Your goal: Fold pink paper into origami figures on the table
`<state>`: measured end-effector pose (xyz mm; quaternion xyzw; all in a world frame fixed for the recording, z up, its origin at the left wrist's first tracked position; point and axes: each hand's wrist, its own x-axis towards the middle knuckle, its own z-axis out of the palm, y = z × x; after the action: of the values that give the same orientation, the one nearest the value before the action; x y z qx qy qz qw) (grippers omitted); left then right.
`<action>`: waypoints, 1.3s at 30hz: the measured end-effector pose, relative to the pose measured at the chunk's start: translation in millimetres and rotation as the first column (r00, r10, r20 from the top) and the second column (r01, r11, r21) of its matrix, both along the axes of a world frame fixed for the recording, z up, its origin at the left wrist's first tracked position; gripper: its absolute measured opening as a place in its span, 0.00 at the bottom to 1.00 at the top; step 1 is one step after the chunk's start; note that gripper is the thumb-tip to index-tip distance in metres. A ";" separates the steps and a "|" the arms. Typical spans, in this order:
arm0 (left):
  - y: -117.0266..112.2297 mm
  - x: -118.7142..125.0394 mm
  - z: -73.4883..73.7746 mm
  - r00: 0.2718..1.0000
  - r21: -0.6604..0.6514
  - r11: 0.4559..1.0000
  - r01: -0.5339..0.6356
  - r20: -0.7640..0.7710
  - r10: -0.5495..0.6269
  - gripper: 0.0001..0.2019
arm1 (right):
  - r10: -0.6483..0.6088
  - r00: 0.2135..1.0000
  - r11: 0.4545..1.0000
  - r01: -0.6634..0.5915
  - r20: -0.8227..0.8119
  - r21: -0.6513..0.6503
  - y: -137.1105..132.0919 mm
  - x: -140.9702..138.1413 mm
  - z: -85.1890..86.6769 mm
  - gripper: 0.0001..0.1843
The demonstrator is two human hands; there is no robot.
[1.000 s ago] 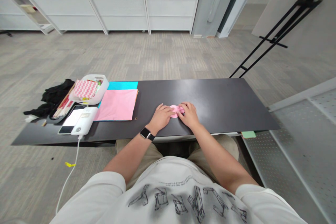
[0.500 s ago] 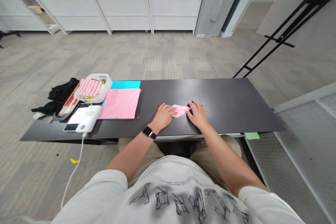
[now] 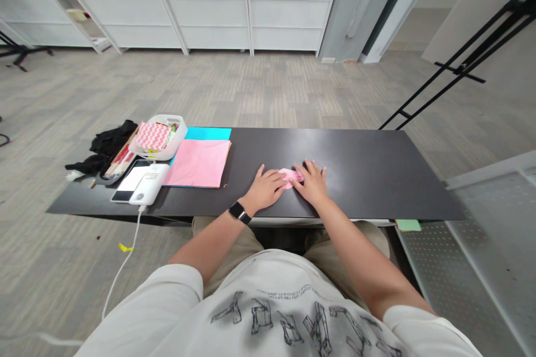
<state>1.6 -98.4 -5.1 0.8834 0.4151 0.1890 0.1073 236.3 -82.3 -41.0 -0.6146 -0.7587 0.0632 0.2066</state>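
A small folded pink paper [image 3: 290,177] is pressed flat on the dark table [image 3: 377,178], near the table's front edge and about midway along it. The paper is judged light, thin and soft: it will crease readily, may tear if pulled hard, and is likely to slide on the smooth top unless it is pinned. It is best taken by its edges or corners, with one part held down while another is worked. The left hand [image 3: 266,189] lies palm down on the paper's left part, its fingers spread and nearly flat, pressing rather than pinching. The right hand [image 3: 312,184] lies on the paper's right part in the same way, fingers extended and slightly apart. Only a narrow strip of paper is seen between the two hands; the rest is hidden beneath the fingers. Whether any edge is gripped under them cannot be told. To the left of the paper, well apart, a pink sheet [image 3: 199,163] lies on the table.
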 end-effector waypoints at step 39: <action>11.5 8.5 -5.8 0.999 0.083 0.996 0.041 -0.011 -0.040 0.18 | 0.080 0.995 0.997 -0.081 -0.058 0.000 -0.8 -1.2 2.6 0.18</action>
<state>10.1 -86.9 -10.8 0.8962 0.3895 0.1995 0.0723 235.1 -83.1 -38.5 -0.5817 -0.7765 0.0902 0.2249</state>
